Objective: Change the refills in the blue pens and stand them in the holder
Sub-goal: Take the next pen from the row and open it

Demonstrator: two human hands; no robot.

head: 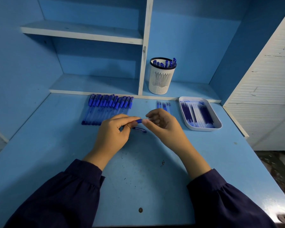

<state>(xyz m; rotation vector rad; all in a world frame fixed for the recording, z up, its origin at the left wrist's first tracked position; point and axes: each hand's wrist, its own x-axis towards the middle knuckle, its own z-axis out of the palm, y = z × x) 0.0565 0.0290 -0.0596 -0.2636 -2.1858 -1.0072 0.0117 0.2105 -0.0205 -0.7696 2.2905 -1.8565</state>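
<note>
Near edge of the table [138, 186]: bare surface between the two dark sleeves [59, 195], with scattered specks. The right edge runs diagonally beside a white slatted panel [266, 89].

Mid-table: the left hand [112, 132] has its fingers [127, 118] curled round a blue pen [139, 120], held level above the table. The right hand [163, 124] has its fingers [152, 112] pinching the pen's clear tip end. A short blue pen part [139, 130] lies on the table just below.

Behind the left hand: a row of blue pens [105, 111], side by side. Behind the right hand: a few loose refills [163, 105].

Far right: a white tray [202, 128] holds refills, near the table's right edge.

On the low shelf [187, 91]: a white slotted holder [161, 79] with several blue pens standing in it.
</note>
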